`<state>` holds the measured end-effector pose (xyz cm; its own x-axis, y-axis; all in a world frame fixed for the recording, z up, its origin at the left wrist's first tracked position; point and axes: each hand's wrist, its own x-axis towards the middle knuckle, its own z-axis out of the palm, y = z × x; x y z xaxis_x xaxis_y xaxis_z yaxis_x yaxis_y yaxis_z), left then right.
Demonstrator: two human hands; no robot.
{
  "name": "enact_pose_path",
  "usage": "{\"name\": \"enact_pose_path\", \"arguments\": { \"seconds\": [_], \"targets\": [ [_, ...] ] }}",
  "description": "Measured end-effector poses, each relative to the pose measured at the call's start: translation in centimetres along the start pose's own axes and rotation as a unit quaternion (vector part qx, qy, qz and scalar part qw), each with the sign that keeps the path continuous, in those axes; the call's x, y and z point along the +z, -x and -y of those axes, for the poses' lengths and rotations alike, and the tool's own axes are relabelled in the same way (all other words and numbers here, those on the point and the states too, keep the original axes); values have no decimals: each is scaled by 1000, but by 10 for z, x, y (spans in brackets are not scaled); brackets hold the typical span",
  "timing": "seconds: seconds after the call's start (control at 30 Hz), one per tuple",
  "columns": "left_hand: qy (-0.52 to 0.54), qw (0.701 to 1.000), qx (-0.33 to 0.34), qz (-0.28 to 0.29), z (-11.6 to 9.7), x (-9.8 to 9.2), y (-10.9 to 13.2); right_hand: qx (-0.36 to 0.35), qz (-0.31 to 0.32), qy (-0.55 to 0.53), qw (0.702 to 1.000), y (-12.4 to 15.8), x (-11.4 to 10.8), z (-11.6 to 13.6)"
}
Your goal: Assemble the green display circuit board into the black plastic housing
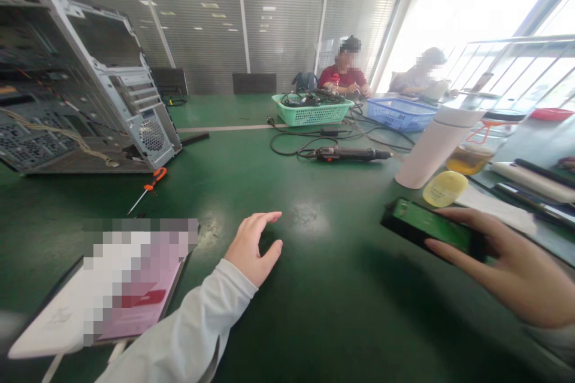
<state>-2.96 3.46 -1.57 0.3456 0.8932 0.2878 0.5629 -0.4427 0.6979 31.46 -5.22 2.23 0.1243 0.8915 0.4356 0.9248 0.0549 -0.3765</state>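
On the right, my right hand [516, 263] grips a black box-shaped part with a green circuit board face [426, 224], holding it above the green table [314, 311]. The thumb lies along its near side. Near the middle, my left hand [256, 248] has its thumb and fingers apart with nothing between them, at or just above the tabletop. Left of that hand lie a partly blurred-out pink and white item [153, 293] and a white object [49, 323]. Beyond my left hand is a black electric screwdriver [353, 154] with a cable.
An open computer case [112, 90] stands at left, with an orange-handled screwdriver [156, 178] before it. Farther back are a green basket [314, 114] of cables and a blue basket [399, 115]. A pale bottle [433, 143] stands right, beside a yellow object [444, 188]. Two people sit beyond.
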Motion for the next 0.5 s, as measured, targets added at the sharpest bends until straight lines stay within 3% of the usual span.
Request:
{"name": "enact_pose_path", "arguments": {
  "seconds": [0.17, 0.27, 0.37, 0.5],
  "targets": [
    [92, 996, 3, -20, -6, -3, 3, -159, 96, -168, 968, -23, 54, 87],
    [117, 992, 25, -28, -8, -3, 5, -170, 100, -241, 950, -34, 78, 121],
    [108, 994, 2, -34, -7, 0, 5, -140, 120, -305, 934, -41, 95, 127],
    [131, 990, -45, -35, -2, 4, 3, -92, 145, -377, 910, -42, 109, 116]
  ]
}}
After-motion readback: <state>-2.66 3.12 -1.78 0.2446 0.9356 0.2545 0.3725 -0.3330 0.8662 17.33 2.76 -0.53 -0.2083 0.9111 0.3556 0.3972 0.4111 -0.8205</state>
